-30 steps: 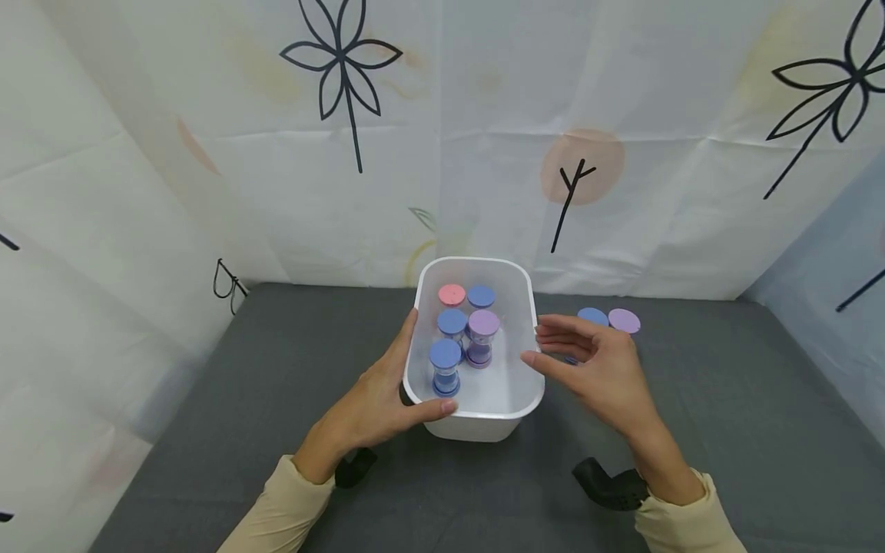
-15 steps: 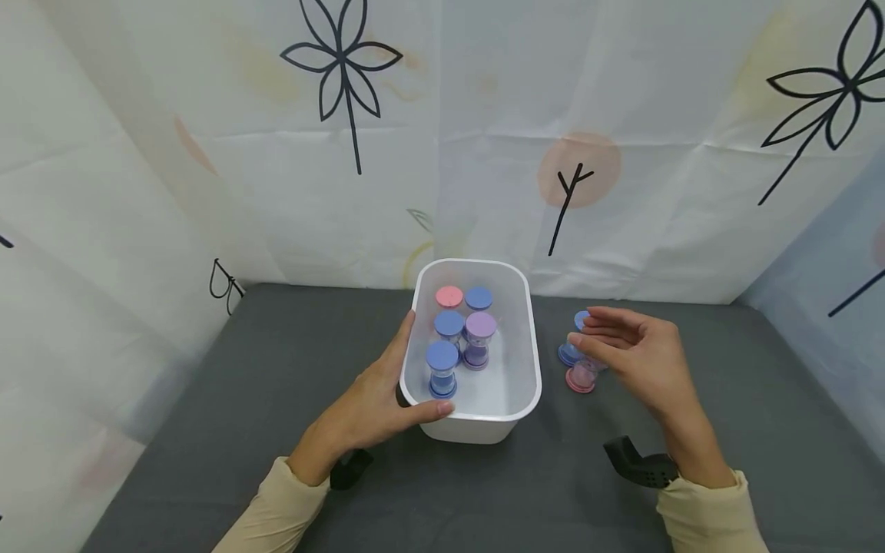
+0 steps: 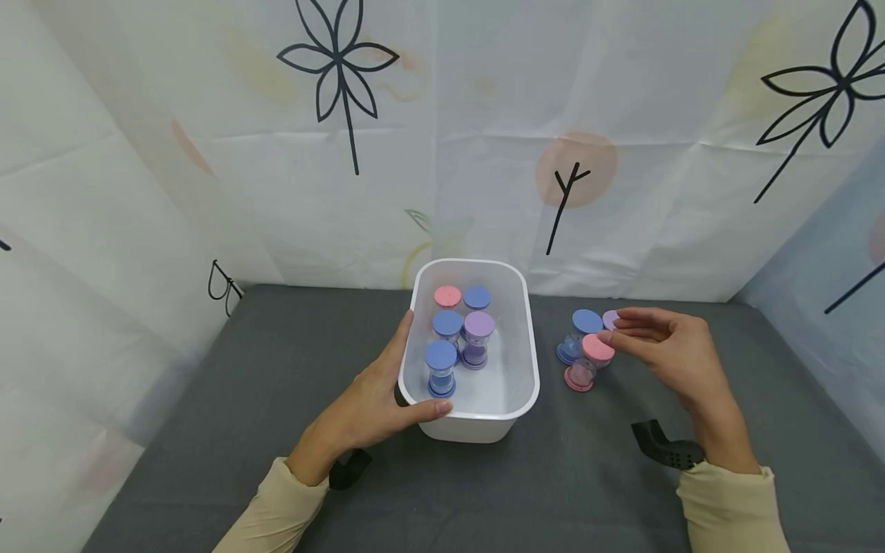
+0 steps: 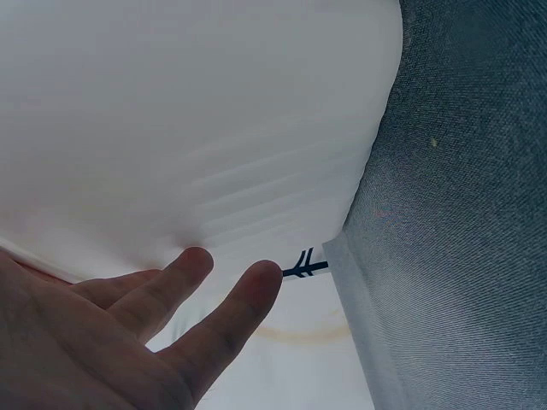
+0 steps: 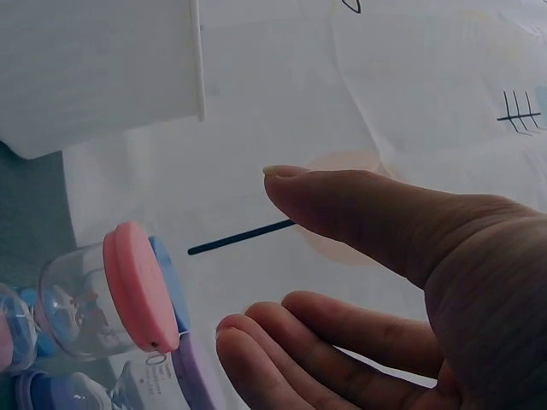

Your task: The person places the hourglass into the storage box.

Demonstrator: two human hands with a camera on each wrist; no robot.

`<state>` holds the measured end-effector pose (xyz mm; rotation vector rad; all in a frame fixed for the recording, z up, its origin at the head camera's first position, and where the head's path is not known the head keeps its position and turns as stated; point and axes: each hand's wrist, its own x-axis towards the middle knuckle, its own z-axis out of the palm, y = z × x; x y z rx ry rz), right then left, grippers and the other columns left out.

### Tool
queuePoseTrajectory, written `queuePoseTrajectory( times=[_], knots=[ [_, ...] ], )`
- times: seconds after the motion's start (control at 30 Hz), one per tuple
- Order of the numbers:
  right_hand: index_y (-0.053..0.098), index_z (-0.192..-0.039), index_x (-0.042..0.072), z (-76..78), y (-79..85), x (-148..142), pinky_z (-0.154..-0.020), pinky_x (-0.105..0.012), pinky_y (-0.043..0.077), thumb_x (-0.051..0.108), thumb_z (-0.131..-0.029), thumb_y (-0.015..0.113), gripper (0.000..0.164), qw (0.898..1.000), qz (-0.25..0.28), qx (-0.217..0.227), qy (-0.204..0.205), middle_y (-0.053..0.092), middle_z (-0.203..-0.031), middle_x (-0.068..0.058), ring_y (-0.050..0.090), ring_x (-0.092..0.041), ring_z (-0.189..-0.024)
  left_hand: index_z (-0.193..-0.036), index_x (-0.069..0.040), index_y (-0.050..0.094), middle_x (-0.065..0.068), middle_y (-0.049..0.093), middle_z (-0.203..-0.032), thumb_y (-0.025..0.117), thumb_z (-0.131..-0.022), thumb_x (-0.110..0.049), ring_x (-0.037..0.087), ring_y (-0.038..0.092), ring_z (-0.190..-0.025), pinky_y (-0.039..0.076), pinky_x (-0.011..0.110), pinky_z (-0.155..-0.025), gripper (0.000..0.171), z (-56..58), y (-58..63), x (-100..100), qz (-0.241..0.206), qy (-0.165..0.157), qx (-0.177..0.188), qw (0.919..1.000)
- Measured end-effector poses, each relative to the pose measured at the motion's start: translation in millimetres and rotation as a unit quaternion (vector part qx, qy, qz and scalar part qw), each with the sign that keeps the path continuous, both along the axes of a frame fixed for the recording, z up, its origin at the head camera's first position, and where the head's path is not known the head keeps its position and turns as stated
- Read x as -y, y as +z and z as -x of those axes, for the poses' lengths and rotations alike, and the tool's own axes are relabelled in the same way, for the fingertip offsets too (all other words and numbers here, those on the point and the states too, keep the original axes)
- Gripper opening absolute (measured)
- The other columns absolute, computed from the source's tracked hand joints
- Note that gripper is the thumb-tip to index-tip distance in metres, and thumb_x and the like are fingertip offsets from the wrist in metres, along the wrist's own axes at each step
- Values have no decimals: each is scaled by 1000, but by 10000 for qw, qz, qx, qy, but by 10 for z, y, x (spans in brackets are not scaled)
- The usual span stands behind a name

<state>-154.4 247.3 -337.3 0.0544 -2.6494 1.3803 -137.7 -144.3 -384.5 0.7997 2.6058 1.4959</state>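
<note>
My left hand (image 3: 369, 392) holds the white plastic bin (image 3: 518, 392) at its near left corner, thumb over the rim and fingers along the outer wall. The left wrist view shows those fingers (image 4: 244, 312) against the bin's underside and wall. Several small sand timers stand inside, including a purple one (image 3: 478, 326), a pink one (image 3: 447, 296) and a blue one (image 3: 440, 355). My right hand (image 3: 674, 357) hovers with nothing in its grasp, thumb and fingers apart. Just left of it stand a pink sand timer (image 5: 141, 286), a blue one (image 3: 586, 321) and a purple one, partly hidden (image 3: 609, 319).
Dark grey cloth (image 3: 311, 338) covers the table. A pale printed curtain (image 3: 484, 153) hangs right behind the bin and also closes off both sides.
My right hand has moved right, from the bin's right rim to beside the loose sand timers, leaving the pink one in fuller view. My left hand stays on the bin.
</note>
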Motion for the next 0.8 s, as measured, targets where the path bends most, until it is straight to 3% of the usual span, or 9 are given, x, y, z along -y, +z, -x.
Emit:
queuePoseTrajectory(
  times=[0.1, 0.17, 0.47, 0.8],
  knots=[
    [64, -131, -3, 22, -27, -32, -73, -15, 48, 35, -87, 83, 61, 9997, -211, 152, 45, 70, -118, -16, 62, 10, -88, -161, -42, -6, -4, 27, -164, 84, -82, -46, 14, 47, -132, 39, 54, -106, 120, 6, -5, 2, -2, 0, -7, 10000],
    [64, -132, -2, 35, -43, -44, -73, -17, 48, 38, -87, 82, 62, 9991, -305, 262, 93, 69, -122, -21, 62, 10, -88, -161, -42, -6, -4, 27, -164, 84, -82, -45, 14, 47, -132, 39, 54, -106, 120, 7, -6, 1, -1, -4, -20, 10000],
    [66, -129, -1, 91, -71, -38, -75, -23, 49, 45, -84, 83, 66, 9953, -686, 656, 196, 73, -114, -17, 63, 7, -87, -161, -43, -6, -5, 27, -164, 84, -83, -45, 14, 49, -131, 40, 55, -105, 120, 1, 10, 1, -34, -23, 19, 10000],
    [68, -124, -3, 142, -146, 3, -73, -28, 52, 42, -81, 87, 66, 9916, -974, 783, 327, 74, -109, -17, 71, -26, -98, -162, -42, -6, -4, 24, -165, 84, -83, -45, 14, 46, -133, 39, 55, -106, 120, 0, 6, 0, -48, -64, -5, 10000]
  ],
)
